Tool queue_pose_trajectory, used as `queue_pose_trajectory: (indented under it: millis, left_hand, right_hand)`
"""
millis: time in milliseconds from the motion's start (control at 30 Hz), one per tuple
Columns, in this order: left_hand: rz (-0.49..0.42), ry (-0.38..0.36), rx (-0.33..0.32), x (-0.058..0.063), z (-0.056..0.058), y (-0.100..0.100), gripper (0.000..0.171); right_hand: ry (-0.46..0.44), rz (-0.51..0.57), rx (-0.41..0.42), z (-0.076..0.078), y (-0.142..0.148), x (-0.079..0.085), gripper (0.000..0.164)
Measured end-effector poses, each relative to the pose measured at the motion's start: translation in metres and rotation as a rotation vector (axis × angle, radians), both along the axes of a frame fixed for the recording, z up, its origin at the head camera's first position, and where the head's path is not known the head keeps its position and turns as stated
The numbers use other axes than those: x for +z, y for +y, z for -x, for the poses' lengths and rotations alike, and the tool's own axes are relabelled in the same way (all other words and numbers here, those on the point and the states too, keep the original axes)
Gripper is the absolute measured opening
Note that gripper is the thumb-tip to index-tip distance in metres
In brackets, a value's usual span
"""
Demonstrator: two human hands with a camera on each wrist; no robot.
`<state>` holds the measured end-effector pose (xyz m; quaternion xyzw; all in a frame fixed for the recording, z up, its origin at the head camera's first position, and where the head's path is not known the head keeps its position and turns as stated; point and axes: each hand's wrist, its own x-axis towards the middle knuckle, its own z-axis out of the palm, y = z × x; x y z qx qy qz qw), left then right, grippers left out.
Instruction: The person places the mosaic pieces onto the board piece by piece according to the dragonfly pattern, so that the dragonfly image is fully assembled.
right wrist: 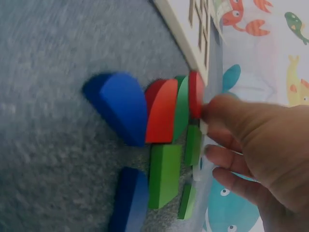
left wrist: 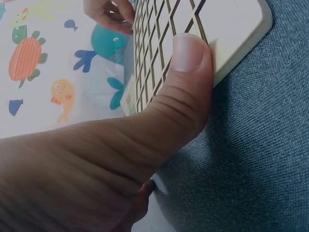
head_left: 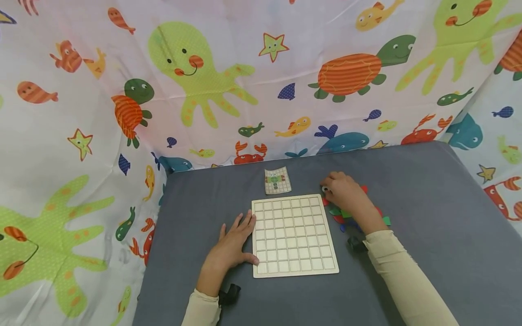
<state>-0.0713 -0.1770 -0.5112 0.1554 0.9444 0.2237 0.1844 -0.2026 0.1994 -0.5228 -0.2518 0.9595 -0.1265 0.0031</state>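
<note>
A pale wooden board (head_left: 291, 235) with a grid of square cells lies flat on the grey cloth. My left hand (head_left: 233, 244) rests at its left side, fingers spread against the edge; in the left wrist view the thumb (left wrist: 190, 63) lies on the board's rim. Beyond the board's upper right corner, my right hand (head_left: 344, 192) has its fingertips at a small white piece with a black eye (head_left: 325, 188), seemingly pinched between thumb and finger. Below these fingers lie loose pieces, among them a red one (right wrist: 161, 108), a green block (right wrist: 164, 176) and a blue one (right wrist: 123, 106).
A small card (head_left: 277, 180) with a coloured figure on a grid lies just behind the board. Grey cloth (head_left: 428, 203) covers the table. Curtains printed with sea animals (head_left: 285, 81) hang behind and at both sides.
</note>
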Motion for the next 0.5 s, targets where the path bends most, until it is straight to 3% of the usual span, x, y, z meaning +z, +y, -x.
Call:
queue_pose_trajectory:
  millis: [200,367,500]
  left_hand:
    - [-0.019,-0.009,0.007,-0.002,0.000,0.000,0.125]
    - [-0.026,-0.007,0.011,-0.002,0.000,-0.001,0.125]
    - [-0.028,-0.006,0.010,-0.002,0.000,-0.002,0.125]
  right_hand:
    - [0.030,0.055,0.021,-0.003,-0.001,0.001,0.026]
    - [0.152,0.111,0.088,-0.011,-0.017,0.015,0.022]
    - [0.177,0.116,0.099,-0.019,-0.034,0.027,0.024]
